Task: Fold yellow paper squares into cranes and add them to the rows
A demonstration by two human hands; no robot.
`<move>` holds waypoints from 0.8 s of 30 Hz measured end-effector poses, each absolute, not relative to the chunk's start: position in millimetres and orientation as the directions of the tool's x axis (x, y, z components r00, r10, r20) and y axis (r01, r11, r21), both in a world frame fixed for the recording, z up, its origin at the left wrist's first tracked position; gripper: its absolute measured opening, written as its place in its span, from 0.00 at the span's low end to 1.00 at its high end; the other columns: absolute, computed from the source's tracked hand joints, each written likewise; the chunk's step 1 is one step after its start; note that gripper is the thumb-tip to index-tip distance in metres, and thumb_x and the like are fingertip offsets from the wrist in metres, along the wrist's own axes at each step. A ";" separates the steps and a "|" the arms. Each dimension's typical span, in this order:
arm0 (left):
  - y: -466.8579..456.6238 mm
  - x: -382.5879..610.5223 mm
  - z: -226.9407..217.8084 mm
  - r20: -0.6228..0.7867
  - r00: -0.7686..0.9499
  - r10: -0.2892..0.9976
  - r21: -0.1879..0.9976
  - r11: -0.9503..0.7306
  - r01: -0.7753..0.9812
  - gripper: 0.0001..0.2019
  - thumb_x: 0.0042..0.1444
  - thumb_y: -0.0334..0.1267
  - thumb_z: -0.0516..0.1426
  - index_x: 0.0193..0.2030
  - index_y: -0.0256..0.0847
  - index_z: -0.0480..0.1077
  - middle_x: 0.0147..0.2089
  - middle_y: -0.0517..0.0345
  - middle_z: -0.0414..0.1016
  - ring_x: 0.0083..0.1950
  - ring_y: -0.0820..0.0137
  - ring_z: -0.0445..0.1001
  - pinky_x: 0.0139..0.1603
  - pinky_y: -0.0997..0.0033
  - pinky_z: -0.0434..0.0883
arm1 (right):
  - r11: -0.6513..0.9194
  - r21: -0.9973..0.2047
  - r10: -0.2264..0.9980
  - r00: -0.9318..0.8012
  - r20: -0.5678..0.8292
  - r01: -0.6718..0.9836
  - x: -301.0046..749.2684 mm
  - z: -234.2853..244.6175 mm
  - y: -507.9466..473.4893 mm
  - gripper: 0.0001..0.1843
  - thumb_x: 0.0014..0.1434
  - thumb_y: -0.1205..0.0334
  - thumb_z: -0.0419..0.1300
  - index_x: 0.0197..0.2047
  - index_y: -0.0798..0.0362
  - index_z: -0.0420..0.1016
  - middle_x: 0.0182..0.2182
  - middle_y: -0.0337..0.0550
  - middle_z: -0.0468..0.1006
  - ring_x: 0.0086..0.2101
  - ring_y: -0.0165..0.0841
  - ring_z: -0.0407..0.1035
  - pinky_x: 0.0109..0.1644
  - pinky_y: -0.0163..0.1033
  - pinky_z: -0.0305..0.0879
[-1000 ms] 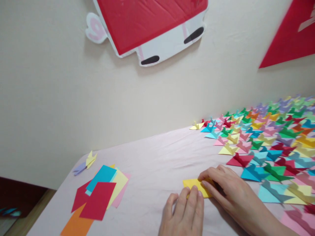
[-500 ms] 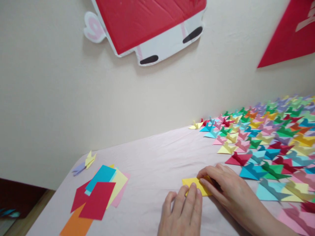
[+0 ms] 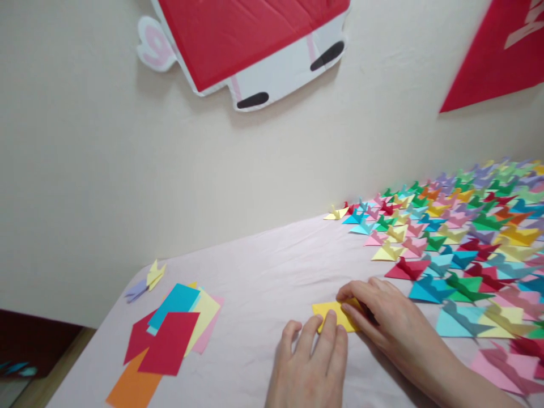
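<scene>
pressing yellow paper [image 3: 328, 311] under your left hand [image 3: 310, 368] and right hand [image 3: 385, 318], both open flat; folded pieces [image 3: 446, 249] done, loose sheets [image 3: 170, 340] left.

Free: bare desk [image 3: 263, 277] left of and beyond the left grip [image 3: 308, 362], open up to the wall [image 3: 127, 170] | Blocked: folded paper figures [image 3: 446, 255] crowd the desk right of and beyond the right grip [image 3: 385, 317], the nearest just beside it | Low obstacle: loose flat sheets [image 3: 170, 334] well left of the left grip
</scene>
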State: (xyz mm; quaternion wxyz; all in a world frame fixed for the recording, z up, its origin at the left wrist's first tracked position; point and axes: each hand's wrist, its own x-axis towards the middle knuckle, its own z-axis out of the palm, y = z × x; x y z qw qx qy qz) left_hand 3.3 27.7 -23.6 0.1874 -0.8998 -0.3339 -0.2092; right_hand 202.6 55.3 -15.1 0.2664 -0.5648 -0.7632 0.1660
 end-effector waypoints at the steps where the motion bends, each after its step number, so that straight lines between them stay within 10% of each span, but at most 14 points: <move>1: 27.6 4.2 -22.6 0.497 0.689 0.527 -0.191 -0.708 0.680 0.33 0.64 0.65 0.43 0.53 0.40 0.74 0.58 0.53 0.76 0.51 0.60 0.71 0.51 0.59 0.61 | 0.309 -0.550 0.949 -0.218 0.226 0.776 203.0 -16.3 55.1 0.08 0.65 0.62 0.52 0.38 0.49 0.73 0.30 0.42 0.76 0.32 0.39 0.68 0.37 0.43 0.60; 24: 18.1 18.9 -42.1 0.398 0.630 0.667 -0.111 -0.646 0.755 0.36 0.59 0.69 0.46 0.56 0.41 0.73 0.60 0.49 0.74 0.53 0.56 0.71 0.51 0.56 0.65 | 0.236 -0.562 0.970 -0.153 0.191 0.793 191.8 -9.1 46.0 0.16 0.53 0.64 0.57 0.46 0.47 0.71 0.44 0.46 0.75 0.46 0.44 0.70 0.49 0.50 0.63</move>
